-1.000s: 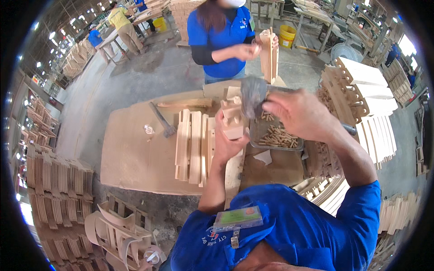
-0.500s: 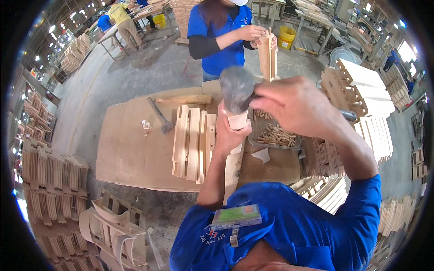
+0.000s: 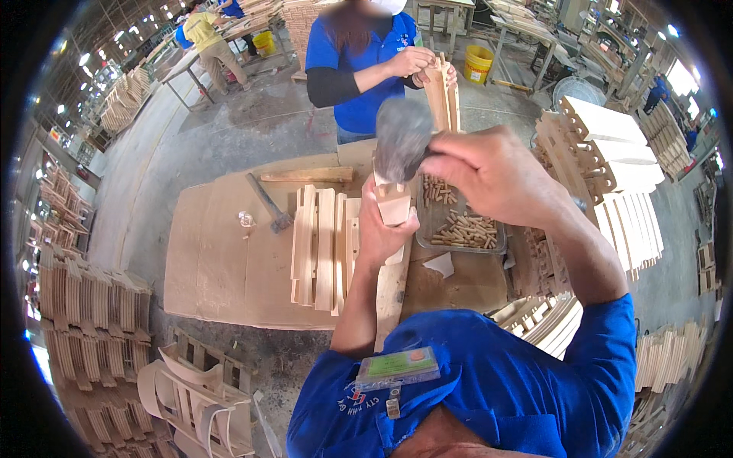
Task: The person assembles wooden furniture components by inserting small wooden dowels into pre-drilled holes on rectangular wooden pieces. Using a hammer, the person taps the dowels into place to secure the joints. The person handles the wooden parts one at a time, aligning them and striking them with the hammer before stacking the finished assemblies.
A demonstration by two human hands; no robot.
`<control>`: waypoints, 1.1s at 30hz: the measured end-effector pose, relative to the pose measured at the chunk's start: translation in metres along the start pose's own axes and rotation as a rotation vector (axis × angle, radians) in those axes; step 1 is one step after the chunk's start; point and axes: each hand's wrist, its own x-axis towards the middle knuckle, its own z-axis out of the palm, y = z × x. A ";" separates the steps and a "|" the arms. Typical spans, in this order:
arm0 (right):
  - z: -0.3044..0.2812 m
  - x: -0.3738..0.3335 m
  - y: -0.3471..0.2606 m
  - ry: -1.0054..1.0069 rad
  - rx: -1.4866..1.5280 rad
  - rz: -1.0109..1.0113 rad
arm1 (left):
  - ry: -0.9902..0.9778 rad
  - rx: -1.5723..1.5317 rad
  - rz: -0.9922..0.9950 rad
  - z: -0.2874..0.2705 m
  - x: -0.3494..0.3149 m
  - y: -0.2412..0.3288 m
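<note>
My left hand point(image 3: 376, 237) is wrapped round a pale wooden piece point(image 3: 394, 208), held upright with its end facing up. Small dowel ends seem to stick out of that end, partly hidden. My right hand point(image 3: 489, 169) grips a mallet whose dark, rounded head point(image 3: 402, 137) is blurred and lies over the far part of the piece. Whether it touches cannot be made out. Most of the mallet's handle is hidden behind my hand and forearm. Beside my left hand lie several pale wooden slats point(image 3: 326, 248). Many short wooden dowels point(image 3: 469, 229) fill a clear plastic tray point(image 3: 458, 248) beneath my right hand.
A hammer point(image 3: 267, 202) and a wooden bar point(image 3: 307, 175) lie on the cardboard-covered table point(image 3: 221, 259). Across from me a co-worker in blue point(image 3: 370, 91) handles another wooden piece point(image 3: 441, 95). Stacked wooden parts point(image 3: 622, 153) stand at the right, more point(image 3: 95, 294) at the left.
The mallet head has risen slightly off the piece, so more of the piece's upper end shows. My left hand keeps its hold. The whole view has shifted a little.
</note>
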 end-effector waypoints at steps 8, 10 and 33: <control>0.031 0.011 0.040 -0.024 -0.321 0.029 | -0.053 -0.104 -0.082 0.002 -0.003 -0.008; 0.028 0.009 0.046 -0.034 -0.172 0.002 | -0.013 -0.049 -0.063 -0.005 -0.003 -0.016; 0.265 -0.214 0.149 -0.355 0.234 0.361 | -0.108 0.117 -0.444 -0.022 -0.029 0.035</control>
